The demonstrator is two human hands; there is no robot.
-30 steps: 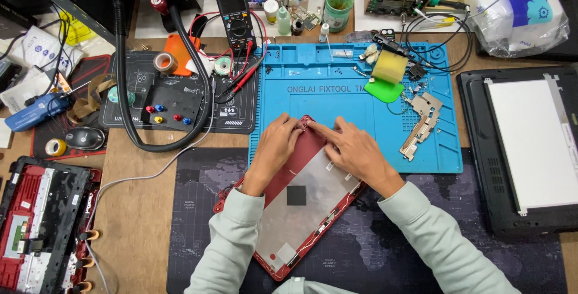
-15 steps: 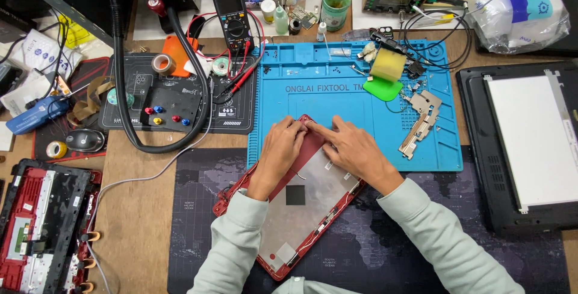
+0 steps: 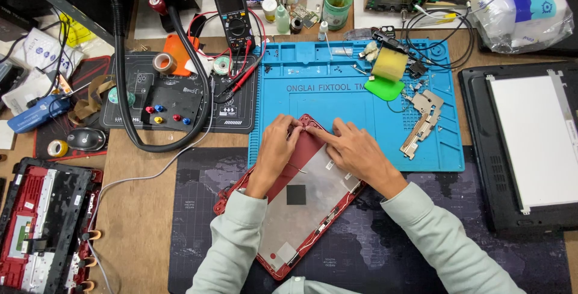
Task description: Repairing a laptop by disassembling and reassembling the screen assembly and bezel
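A red laptop lid shell [image 3: 304, 200] with a silver foil lining and a small black square lies tilted across the blue repair mat [image 3: 337, 89] and a dark desk mat. My left hand [image 3: 277, 149] and my right hand [image 3: 352, 149] both rest on its far corner, fingertips pinching at something small on the red edge. What the fingertips grip is too small to make out. Light grey sleeves cover both forearms.
Metal hinge brackets [image 3: 421, 119] lie on the blue mat to the right. A black laptop screen panel [image 3: 530, 143] sits at far right. A multimeter [image 3: 232, 20], black hose, tape rolls and a mouse [image 3: 84, 139] crowd the left. A red laptop base [image 3: 42, 222] lies bottom left.
Both hands have stayed on the lid's far corner, the fingers shifting only slightly closer together. The lid has not moved.
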